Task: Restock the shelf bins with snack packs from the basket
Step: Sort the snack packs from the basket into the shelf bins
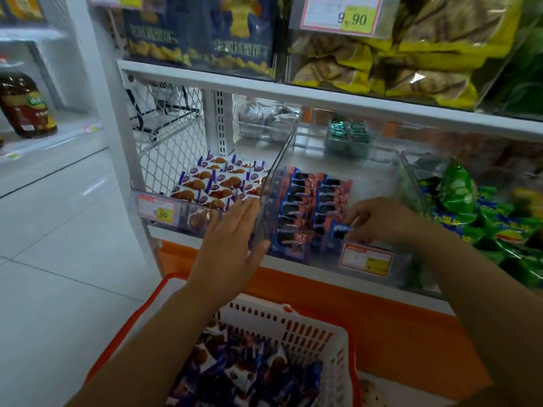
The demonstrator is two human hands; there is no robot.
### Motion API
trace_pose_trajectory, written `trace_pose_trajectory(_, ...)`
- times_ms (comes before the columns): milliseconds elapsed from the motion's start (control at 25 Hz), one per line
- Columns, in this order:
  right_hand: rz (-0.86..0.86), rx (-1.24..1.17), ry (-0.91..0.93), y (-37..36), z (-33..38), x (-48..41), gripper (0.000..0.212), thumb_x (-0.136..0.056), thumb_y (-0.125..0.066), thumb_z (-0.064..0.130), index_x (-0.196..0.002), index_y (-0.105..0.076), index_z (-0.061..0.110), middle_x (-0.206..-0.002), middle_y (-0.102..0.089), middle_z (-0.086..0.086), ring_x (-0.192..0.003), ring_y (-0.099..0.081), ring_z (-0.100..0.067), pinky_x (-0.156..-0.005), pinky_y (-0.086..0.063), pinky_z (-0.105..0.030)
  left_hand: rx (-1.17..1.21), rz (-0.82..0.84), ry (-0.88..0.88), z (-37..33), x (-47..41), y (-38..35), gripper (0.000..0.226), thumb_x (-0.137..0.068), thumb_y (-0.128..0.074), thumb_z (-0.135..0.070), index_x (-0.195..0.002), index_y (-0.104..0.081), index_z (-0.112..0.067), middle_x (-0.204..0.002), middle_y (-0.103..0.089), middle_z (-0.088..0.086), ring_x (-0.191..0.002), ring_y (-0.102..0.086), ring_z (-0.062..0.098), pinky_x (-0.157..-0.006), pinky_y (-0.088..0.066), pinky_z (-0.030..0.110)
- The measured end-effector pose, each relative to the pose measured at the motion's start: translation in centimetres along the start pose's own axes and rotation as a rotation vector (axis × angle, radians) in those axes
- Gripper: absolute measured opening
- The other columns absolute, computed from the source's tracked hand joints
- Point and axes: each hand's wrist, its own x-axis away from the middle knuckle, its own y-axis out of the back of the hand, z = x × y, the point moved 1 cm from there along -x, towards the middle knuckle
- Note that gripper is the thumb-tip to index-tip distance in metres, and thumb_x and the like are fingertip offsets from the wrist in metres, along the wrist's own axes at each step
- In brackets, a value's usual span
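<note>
Left hand: the left hand (232, 239) is flat, fingers straight and together. It rests against the clear divider (274, 183) at the front corner and holds nothing.
Right hand: the right hand (379, 221) reaches into the front of the middle bin (379, 177), fingers curled, pinching a blue pack (339, 230).
Blue pack: upright at the front end of the right row, just inside the bin's front wall.
Middle bin: holds two rows of blue-and-pink packs (299, 201) standing on edge. The area to the right of the rows is bare. A price tag (365, 259) is fixed to the front.
Left bin: the left bin (179, 220) holds white-and-purple biscuit packs (223, 180) lying overlapped. A 9.90 tag (157, 208) is on its front.
Right bin: the right bin (411, 177) is heaped with green packs (484, 221).
Basket: the basket (293, 314), white with an orange rim, sits below the shelf edge between the forearms. It contains loose snack packs (249, 374) in purple, blue and white, mixed together.
Upper shelf: dark blue bags (199, 33) on the left and yellow packs (382, 60) on the right, with a 9.90 card (342, 13) above the yellow packs.
Rear of shelf: silver packs (264, 116) and teal packs (348, 136) in clear containers; detail is blurred.
Far left: a brown bottle (26, 104) stands on a separate shelf.
</note>
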Motion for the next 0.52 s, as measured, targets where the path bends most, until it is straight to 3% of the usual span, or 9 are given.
trace_pose_trajectory(160, 0.117, 0.131, 0.028, -1.9, 0.1, -1.7, 0.017, -0.089, -0.066, 0.014, -0.106, -0.066, 0.017, -0.096, -0.057, 0.004, -0.075, -0.049, -0.003, -0.063, -0.038, -0.013, -0.097, 0.001, -0.003, 1.5, 0.6, -1.7, 0.072, -0.094, -0.023, -0.055, -0.156, -0.009, -0.022, -0.163, -0.007, -0.005, -0.148, 0.009, 0.006, -0.122, -0.001, 0.039)
trace_pose_trajectory(320, 0.125, 0.064, -0.001, -2.5, 0.2, -2.8, 0.009, -0.087, -0.07, 0.02, -0.094, -0.064, 0.021, -0.107, -0.064, 0.0, -0.084, -0.053, -0.008, -0.071, -0.042, -0.022, -0.052, -0.006, -0.016, 1.7, 0.8, -1.9, 0.072, -0.094, -0.034, -0.049, -0.156, -0.01, -0.022, -0.163, -0.006, -0.007, -0.149, 0.008, 0.007, -0.122, -0.006, 0.04)
trace_pose_trajectory(520, 0.173, -0.015, -0.004, -2.4, -0.1, -2.5, 0.022, -0.088, -0.068, 0.016, -0.109, -0.072, 0.022, -0.117, -0.066, -0.001, -0.092, -0.056, -0.01, -0.087, -0.043, -0.023, -0.033, -0.029, -0.037, 1.7, 1.0, -2.0, 0.072, -0.092, -0.029, -0.051, -0.156, -0.014, -0.021, -0.162, -0.009, -0.006, -0.149, 0.006, 0.007, -0.121, -0.007, 0.039)
